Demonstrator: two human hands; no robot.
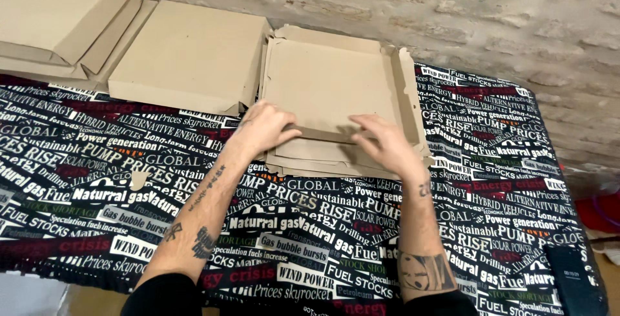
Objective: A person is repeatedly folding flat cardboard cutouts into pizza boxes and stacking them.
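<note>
Both hands on half-folded cardboard box (332, 86) at far edge of surface (491, 180), middle. Left hand (263, 128) and right hand (386, 140) each pinching near flap, fingers curled over it. Tip, just a judgement: keep pressure even along crease so flap folds straight, tabs don't tear. Finished closed boxes (187, 54) stacked toward far left corner. Surface covered in black cloth with printed lettering; rough brick wall (452, 12) right behind.
</note>
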